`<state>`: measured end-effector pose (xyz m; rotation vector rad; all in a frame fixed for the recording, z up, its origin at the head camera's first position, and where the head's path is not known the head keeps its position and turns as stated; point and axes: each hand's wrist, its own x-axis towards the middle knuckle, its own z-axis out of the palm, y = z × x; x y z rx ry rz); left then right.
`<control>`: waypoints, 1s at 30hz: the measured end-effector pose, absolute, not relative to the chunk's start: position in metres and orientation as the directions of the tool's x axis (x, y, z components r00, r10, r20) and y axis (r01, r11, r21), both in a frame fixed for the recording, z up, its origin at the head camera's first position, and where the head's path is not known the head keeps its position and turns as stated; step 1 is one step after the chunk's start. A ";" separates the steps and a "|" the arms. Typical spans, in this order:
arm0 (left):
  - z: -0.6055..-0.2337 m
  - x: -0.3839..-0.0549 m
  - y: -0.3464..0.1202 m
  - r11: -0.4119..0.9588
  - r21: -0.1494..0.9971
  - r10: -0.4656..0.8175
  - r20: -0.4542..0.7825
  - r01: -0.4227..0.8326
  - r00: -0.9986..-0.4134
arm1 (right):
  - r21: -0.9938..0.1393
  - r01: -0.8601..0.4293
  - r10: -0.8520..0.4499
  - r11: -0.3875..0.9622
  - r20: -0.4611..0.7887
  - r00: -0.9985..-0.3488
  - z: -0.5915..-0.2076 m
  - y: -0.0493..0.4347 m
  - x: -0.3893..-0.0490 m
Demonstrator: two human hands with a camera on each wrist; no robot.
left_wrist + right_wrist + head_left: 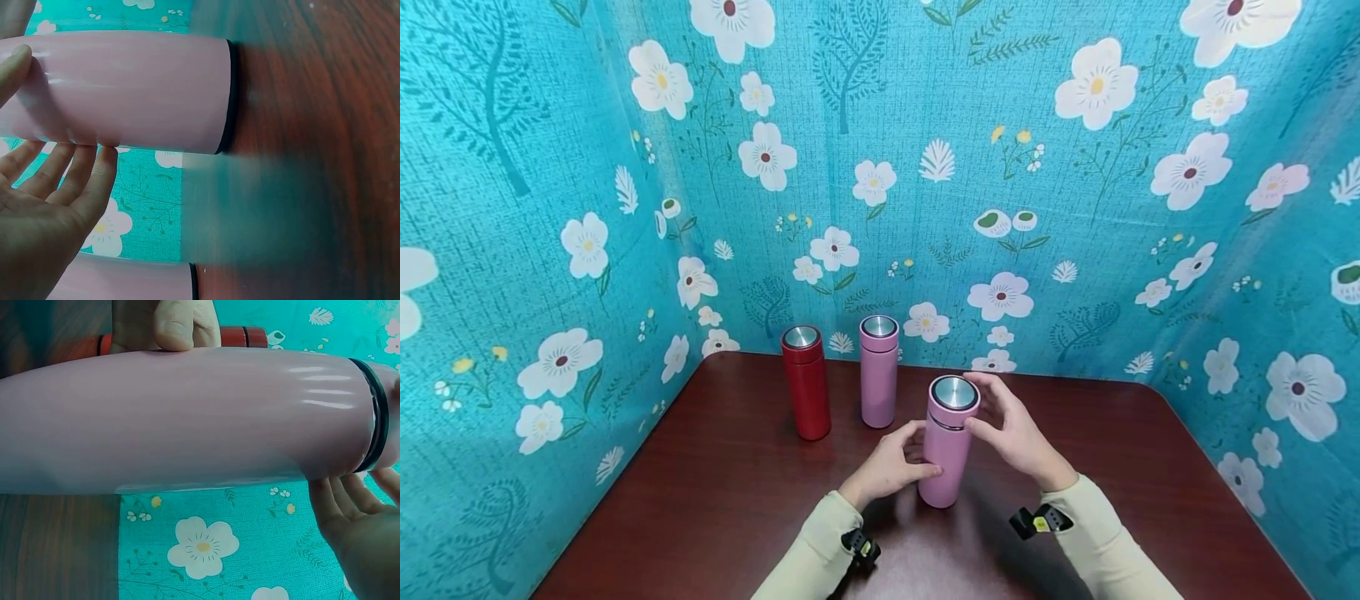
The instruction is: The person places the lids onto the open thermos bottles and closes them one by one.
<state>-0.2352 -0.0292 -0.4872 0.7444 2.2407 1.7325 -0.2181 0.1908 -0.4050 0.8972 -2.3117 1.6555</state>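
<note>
A pink thermos flask (946,457) with a silver-topped lid (954,393) stands upright near the middle of the table. My left hand (886,468) holds its body from the left, the thumb across the front. From the right, my right hand (1013,437) grips around the top, its thumb at the lid's lower edge. A thin ring shows between lid and body; I cannot tell how tightly the lid sits. In the left wrist view the flask's black base (229,97) is visible. The right wrist view shows fingers (326,503) touching the flask near the dark ring (377,415).
Behind and to the left, a second pink flask (878,375) and a red flask (807,383) stand upright with lids on. The dark reddish-brown table (722,500) meets a blue flowered cloth (805,208) at its back and sides. Both wrists carry small black cameras.
</note>
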 end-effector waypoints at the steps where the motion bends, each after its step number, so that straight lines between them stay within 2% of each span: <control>1: -0.487 -0.235 -0.029 0.184 0.949 0.509 0.131 0.256 -0.851 | -0.800 -0.564 -0.382 0.204 0.466 -0.798 -0.405 0.191 -0.218; 6: -0.487 -0.235 -0.029 0.179 0.949 0.509 0.137 0.260 -0.850 | -0.788 -0.585 -0.397 0.192 0.483 -0.780 -0.404 0.192 -0.218; 13: -0.465 -0.222 -0.031 0.131 0.960 0.530 0.142 0.246 -0.836 | -0.817 -0.540 -0.358 0.203 0.451 -0.818 -0.404 0.191 -0.217; 20: -0.453 -0.214 -0.033 0.150 0.951 0.529 0.153 0.270 -0.835 | -0.835 -0.502 -0.332 0.225 0.419 -0.845 -0.406 0.191 -0.217; 30: -0.486 -0.233 -0.029 0.132 0.943 0.512 0.199 0.306 -0.836 | -0.822 -0.521 -0.345 0.230 0.431 -0.833 -0.402 0.188 -0.214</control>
